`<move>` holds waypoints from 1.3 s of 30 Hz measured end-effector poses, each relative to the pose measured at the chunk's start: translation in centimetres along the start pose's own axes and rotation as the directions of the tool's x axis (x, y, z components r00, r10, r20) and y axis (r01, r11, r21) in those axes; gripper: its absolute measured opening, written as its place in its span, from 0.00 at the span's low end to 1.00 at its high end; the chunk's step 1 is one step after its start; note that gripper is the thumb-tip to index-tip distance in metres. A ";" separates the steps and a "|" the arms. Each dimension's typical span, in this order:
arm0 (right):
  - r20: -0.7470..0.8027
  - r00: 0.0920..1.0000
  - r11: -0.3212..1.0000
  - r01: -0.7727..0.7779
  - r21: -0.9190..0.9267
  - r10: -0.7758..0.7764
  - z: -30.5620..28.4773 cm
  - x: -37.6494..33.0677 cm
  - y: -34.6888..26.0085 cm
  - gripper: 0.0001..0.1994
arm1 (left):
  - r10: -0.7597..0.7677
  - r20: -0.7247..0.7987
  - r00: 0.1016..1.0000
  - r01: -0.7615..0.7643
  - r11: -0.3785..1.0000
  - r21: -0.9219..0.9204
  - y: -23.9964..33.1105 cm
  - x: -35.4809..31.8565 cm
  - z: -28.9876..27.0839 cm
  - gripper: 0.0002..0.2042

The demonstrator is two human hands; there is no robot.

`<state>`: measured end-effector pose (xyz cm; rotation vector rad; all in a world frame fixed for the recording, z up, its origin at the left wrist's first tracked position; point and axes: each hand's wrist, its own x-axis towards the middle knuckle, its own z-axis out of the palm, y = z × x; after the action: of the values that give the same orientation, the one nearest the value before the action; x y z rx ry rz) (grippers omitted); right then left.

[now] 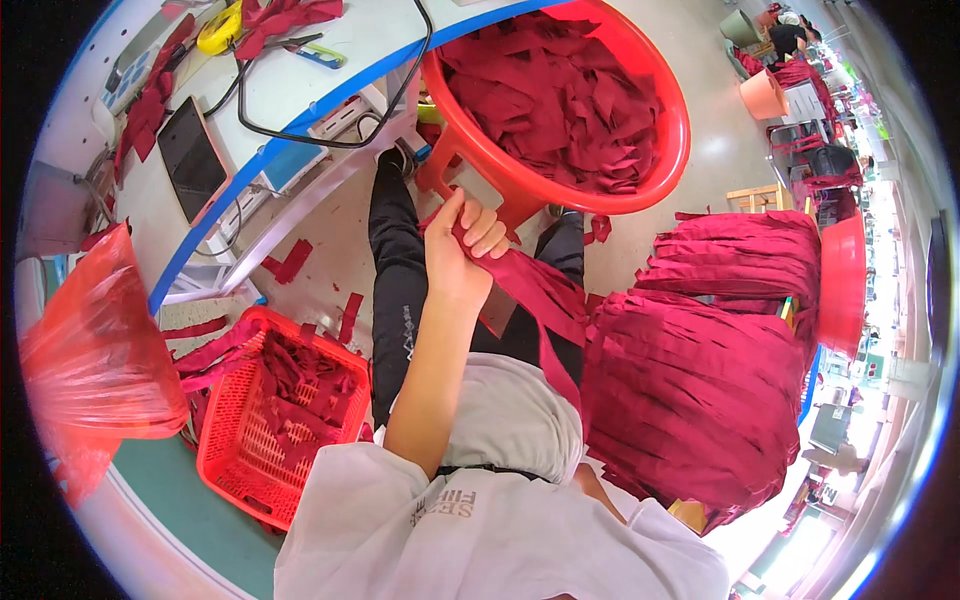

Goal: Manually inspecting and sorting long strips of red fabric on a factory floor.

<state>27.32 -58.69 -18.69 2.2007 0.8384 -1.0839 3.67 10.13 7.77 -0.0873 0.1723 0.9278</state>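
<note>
My left hand is closed around the ends of some dark red fabric strips, held above my lap. From that fist the strips run to the right and hang down over my thigh, towards a large bundle of long red strips at my right side. Of my right arm only a short piece shows beside my shirt; the right hand is out of sight. Just beyond my left hand, a round red tub full of cut red fabric pieces rests on a red plastic stool.
At my left, a red mesh basket holds fabric scraps, near a red plastic bag. The blue-edged table carries a phone, a yellow tape dispenser and a cutter. Scraps litter the floor. People work far right.
</note>
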 end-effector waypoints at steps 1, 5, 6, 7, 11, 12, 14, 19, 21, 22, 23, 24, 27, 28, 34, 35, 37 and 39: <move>-0.053 0.999 0.988 0.017 0.152 -0.009 -1.1 -0.6 -3.0 0.12 | -0.009 0.022 1.000 0.009 1.000 0.014 -0.3 0.2 -0.5 0.18; -0.280 0.955 0.750 0.116 0.651 0.095 -8.2 -0.1 -8.8 0.14 | -0.032 0.015 0.999 0.031 0.999 0.039 -1.2 0.5 0.1 0.18; -0.324 0.938 0.654 0.167 0.737 0.126 -11.5 0.6 -11.0 0.14 | -0.036 0.004 0.999 0.036 0.998 0.051 -1.1 0.2 0.1 0.18; -0.448 0.891 0.688 0.281 0.669 0.073 -15.6 1.3 -12.8 0.12 | -0.039 -0.007 0.999 0.039 0.997 0.064 -1.1 0.0 0.1 0.18; -0.847 0.525 0.543 0.690 0.479 0.079 -34.3 0.5 -20.8 0.06 | -0.071 -0.006 0.997 0.072 0.995 0.066 -1.9 -0.2 0.9 0.19; -0.860 0.506 0.459 0.752 0.474 0.060 -40.1 -2.7 -24.1 0.06 | -0.064 -0.036 0.997 0.067 0.994 0.088 -2.0 -0.3 0.8 0.19; -0.899 0.433 0.434 0.800 0.414 0.059 -48.1 -6.1 -28.2 0.07 | -0.094 -0.020 0.995 0.095 0.991 0.093 -3.0 0.2 1.0 0.19; -0.975 0.048 0.348 0.937 -0.031 -0.216 -60.3 -6.0 -38.5 0.09 | -0.052 -0.018 0.999 0.053 0.993 0.103 -2.2 -1.2 1.2 0.17; -0.931 -0.036 0.479 0.849 -0.221 -0.364 -63.1 -2.2 -40.7 0.09 | -0.044 0.027 0.999 0.041 0.991 0.124 -2.2 -1.3 1.2 0.17; -0.918 0.028 0.580 0.783 -0.227 -0.397 -63.9 -0.2 -40.9 0.09 | -0.052 0.033 0.998 0.047 0.989 0.143 -2.6 -1.1 1.5 0.17; -0.902 0.098 0.668 0.706 -0.235 -0.421 -64.5 1.4 -41.0 0.10 | -0.058 0.018 0.998 0.054 0.985 0.164 -3.0 -0.8 1.8 0.17; -0.861 0.267 0.752 0.633 -0.182 -0.433 -64.7 2.2 -41.3 0.11 | -0.052 -0.009 0.999 0.052 0.983 0.175 -3.3 -0.9 2.1 0.18; -0.752 0.511 0.841 0.531 -0.105 -0.416 -63.9 2.4 -42.1 0.14 | -0.059 -0.028 0.998 0.063 0.980 0.187 -3.1 -1.1 1.4 0.17; -0.756 0.503 0.837 0.537 -0.107 -0.419 -64.2 2.3 -42.3 0.14 | -0.065 -0.029 0.997 0.069 0.980 0.187 -3.0 -1.2 1.1 0.17; -0.640 0.629 0.846 0.530 -0.063 -0.442 -64.5 2.2 -42.7 0.17 | -0.040 -0.061 0.997 0.051 0.981 0.187 -2.7 -0.9 1.0 0.17; -0.650 0.616 0.838 0.543 -0.058 -0.445 -64.4 2.3 -42.6 0.17 | -0.042 -0.066 0.997 0.054 0.981 0.188 -2.8 -0.9 1.1 0.17; -0.610 0.658 0.845 0.534 -0.035 -0.442 -64.9 2.7 -42.7 0.16 | -0.046 -0.075 0.996 0.059 0.979 0.194 -2.8 -0.9 1.3 0.17; -0.572 0.698 0.854 0.520 -0.009 -0.431 -65.0 2.9 -42.6 0.16 | -0.039 -0.062 0.997 0.050 0.980 0.194 -3.0 -0.6 1.5 0.16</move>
<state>29.54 15.30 5.14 2.5487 1.7213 -0.7168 5.92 8.09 9.39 0.0638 0.3133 0.8595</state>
